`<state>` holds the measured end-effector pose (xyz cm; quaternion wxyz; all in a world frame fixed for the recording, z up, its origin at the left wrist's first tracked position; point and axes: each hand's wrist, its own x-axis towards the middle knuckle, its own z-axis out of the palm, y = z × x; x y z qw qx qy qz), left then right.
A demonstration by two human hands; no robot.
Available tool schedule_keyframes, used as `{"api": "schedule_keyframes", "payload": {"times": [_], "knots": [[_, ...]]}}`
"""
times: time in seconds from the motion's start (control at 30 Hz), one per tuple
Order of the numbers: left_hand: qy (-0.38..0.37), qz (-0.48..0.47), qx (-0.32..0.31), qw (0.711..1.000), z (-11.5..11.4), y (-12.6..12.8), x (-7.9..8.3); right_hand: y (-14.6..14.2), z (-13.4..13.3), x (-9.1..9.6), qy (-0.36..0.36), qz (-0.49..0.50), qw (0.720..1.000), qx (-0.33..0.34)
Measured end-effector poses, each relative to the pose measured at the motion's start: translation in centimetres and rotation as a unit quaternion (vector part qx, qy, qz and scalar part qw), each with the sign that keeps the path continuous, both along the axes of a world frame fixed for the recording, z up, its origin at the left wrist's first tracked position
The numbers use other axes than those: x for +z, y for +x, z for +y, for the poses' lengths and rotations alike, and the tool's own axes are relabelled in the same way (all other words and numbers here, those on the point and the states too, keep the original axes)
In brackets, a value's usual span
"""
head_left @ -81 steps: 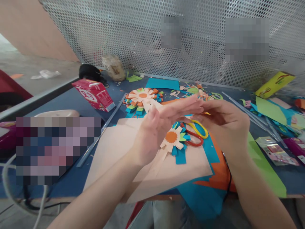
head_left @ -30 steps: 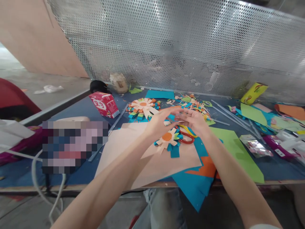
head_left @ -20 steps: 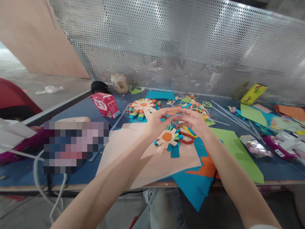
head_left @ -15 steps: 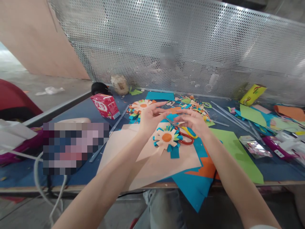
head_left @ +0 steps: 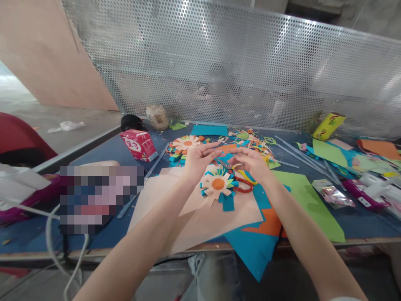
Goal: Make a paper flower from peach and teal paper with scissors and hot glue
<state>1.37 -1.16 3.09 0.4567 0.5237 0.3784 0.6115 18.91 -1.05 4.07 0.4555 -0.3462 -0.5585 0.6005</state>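
My left hand (head_left: 200, 158) and my right hand (head_left: 250, 161) face each other above the table, fingertips close together. Between them shows an orange paper strip (head_left: 228, 148), seemingly pinched by both hands; the exact grip is partly hidden. Just below lies a layered paper flower (head_left: 218, 184) with an orange centre, pale petals and blue and green tabs. Red-handled scissors (head_left: 244, 186) rest beside it, near my right hand, with yellow handles (head_left: 249, 174) of a second tool behind. A similar paper flower (head_left: 186, 143) lies beyond my left hand. Pale paper sheets (head_left: 188, 228) are underneath.
Blue sheets (head_left: 250, 255) overhang the front edge, with a green sheet (head_left: 316, 209) at right. Paper scraps (head_left: 255, 140) are heaped behind my hands. A pink box (head_left: 138, 144) stands left; clear sticks (head_left: 300, 154) lie right. A perforated metal panel (head_left: 244, 54) closes the back.
The view has tilted slightly, so everything sits a little lower. My fingers have shifted slightly around the orange strip; the flowers and scissors stay put.
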Motion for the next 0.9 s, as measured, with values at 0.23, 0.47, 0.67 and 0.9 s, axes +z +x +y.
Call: {"api": "schedule_keyframes", "payload": {"times": [0.23, 0.47, 0.67, 0.9], "knots": [[0.009, 0.014, -0.001, 1.000, 0.1, 0.1, -0.3, -0.1, 0.1, -0.2, -0.005, -0.004, 1.000, 0.000], [-0.013, 0.022, 0.010, 1.000, -0.1, 0.0, -0.1, -0.1, 0.0, 0.2, 0.010, -0.031, 0.999, -0.017], [-0.005, 0.046, 0.032, 0.998, 0.6, -0.6, -0.4, 0.5, -0.1, 0.3, 0.253, -0.304, 0.911, -0.120], [0.007, 0.078, 0.111, 0.991, 1.5, -1.3, -0.4, 0.2, -4.3, 4.0, 0.392, -0.473, 0.774, -0.154]]}}
